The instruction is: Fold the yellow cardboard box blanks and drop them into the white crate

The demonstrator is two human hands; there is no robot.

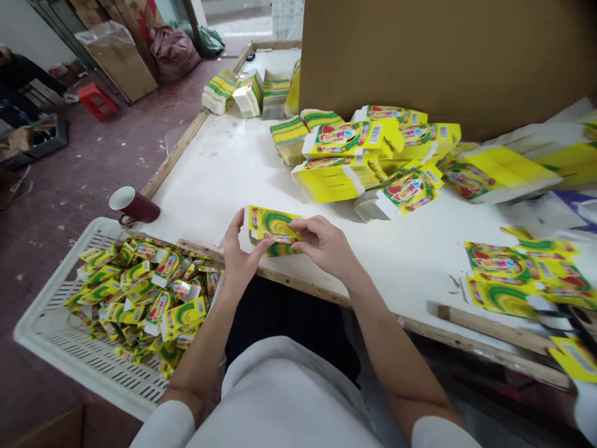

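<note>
While fingers of our left hand (239, 258) and right hand (326, 244) pinch opposite ends of the yellow-green carton (276, 222), we judge light pressure best.

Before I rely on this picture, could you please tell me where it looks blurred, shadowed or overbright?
In the head view, the held carton looks fairly clear; the far-right cartons look smeared and stretched; soft shadows edge the stacked cartons; the pale background beyond the table looks washed out.
</note>
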